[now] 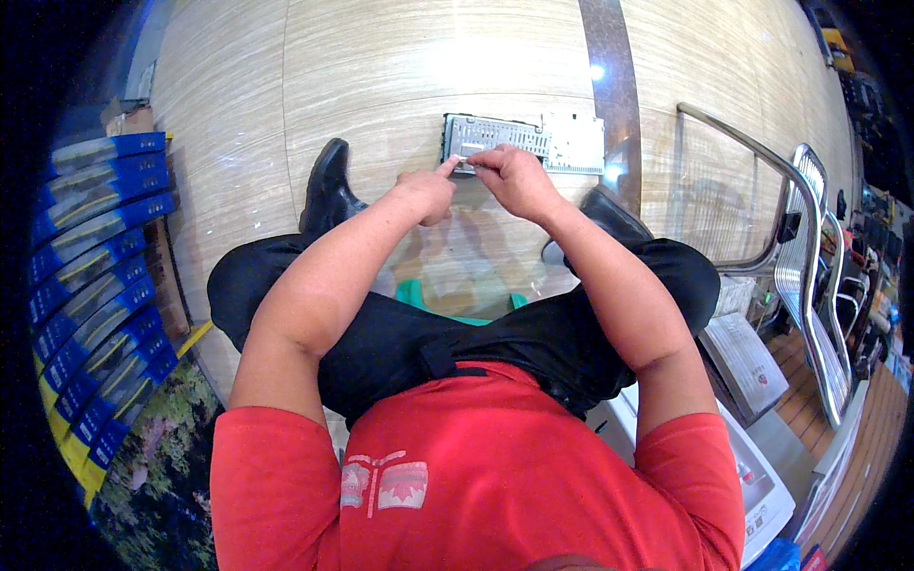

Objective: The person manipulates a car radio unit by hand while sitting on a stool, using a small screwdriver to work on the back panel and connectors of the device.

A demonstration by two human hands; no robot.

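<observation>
A flat metal electronics unit [500, 136] with a slotted, perforated cover lies on the floor in front of me. Against its right side sits a silvery-white metal plate [574, 143] with a toothed lower edge. My left hand [430, 193] reaches in with the index finger stretched to the unit's near edge, its other fingers curled and nothing visible in them. Close beside that fingertip, my right hand [520, 183] pinches thumb and fingers together over the same edge. A small pale bit shows at the pinch, too tiny to name.
Black shoes [329, 187] flank the unit. Part of a green stool [411, 293] shows beneath me. Stacked blue-and-yellow boxes [105, 209] stand left. To the right are a chrome-framed chair [804, 247], a flat grey box [745, 366] and a white tub [776, 504].
</observation>
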